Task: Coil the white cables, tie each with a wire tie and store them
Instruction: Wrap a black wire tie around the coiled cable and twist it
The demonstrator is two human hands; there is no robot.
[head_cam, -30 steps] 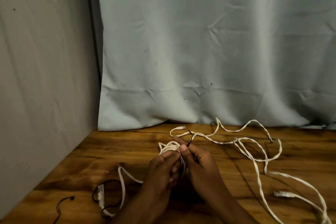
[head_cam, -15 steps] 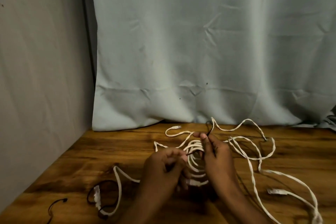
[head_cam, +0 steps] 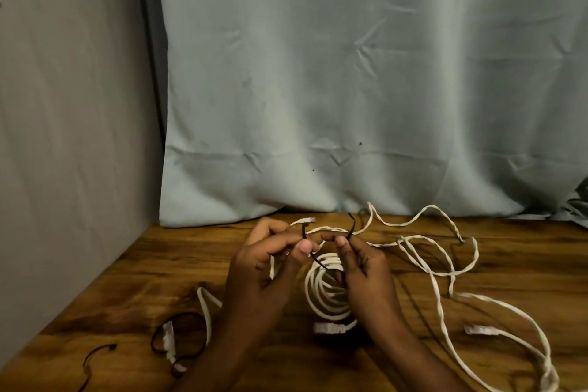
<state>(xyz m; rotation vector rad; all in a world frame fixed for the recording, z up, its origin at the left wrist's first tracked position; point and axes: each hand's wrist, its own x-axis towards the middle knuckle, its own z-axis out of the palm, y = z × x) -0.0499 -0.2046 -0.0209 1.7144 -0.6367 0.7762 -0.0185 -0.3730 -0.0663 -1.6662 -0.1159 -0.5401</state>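
Note:
A coiled white cable (head_cam: pixel 323 291) lies on the wooden table (head_cam: pixel 159 264) between my hands, its plug (head_cam: pixel 327 328) at the near side. A black wire tie (head_cam: pixel 318 259) passes under the coil's top. My left hand (head_cam: pixel 270 261) pinches one end of the tie, which sticks up by my thumb. My right hand (head_cam: pixel 359 264) pinches the other end (head_cam: pixel 351 226), which also points up. A loose white cable (head_cam: pixel 439 267) sprawls across the table to the right, with a plug (head_cam: pixel 477 329) near the front.
Another white cable (head_cam: pixel 206 305) runs left of my left arm, with a plug and a black tie loop (head_cam: pixel 173 340) by it. A separate black tie (head_cam: pixel 95 356) lies at the front left. A pale curtain (head_cam: pixel 350 89) hangs behind the table; a wall stands left.
My hands have moved apart and lifted the two ends of the black tie. The coil, earlier held between my hands, now lies on the table with the tie under its top.

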